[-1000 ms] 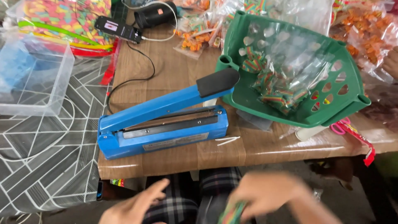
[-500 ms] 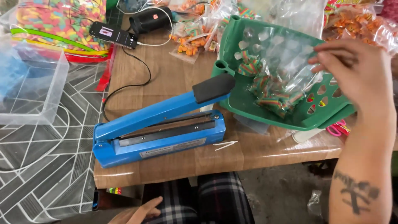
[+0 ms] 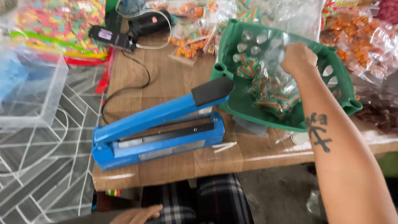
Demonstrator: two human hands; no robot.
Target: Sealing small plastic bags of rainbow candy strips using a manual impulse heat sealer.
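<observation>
While my right hand reaches out over the green plastic basket, its fingers are curled together on the top of a clear plastic bag that stands inside the basket. Rainbow-striped candies fill the lower part of the bag and lie against the basket's floor. The basket is tilted, with its open side turned toward me, and it rests on the far right part of the wooden tabletop. My forearm crosses the basket's near rim on its way in.

My left hand lies low at the bottom edge of the view, on my lap beside the checked cloth of my trousers. Only part of it shows, so I cannot tell whether that grip is apart or together; I see nothing in it.

Near the middle of the tabletop sits a blue heat sealer, with its black-handled arm raised off the sealing bar. The handle end lies just beside the basket's left corner. A black cord runs from behind the sealer toward a black adapter at the far edge. Bags of orange sweets are heaped behind and to the right of the basket, and a clear plastic box stands on the patterned floor to the left.
</observation>
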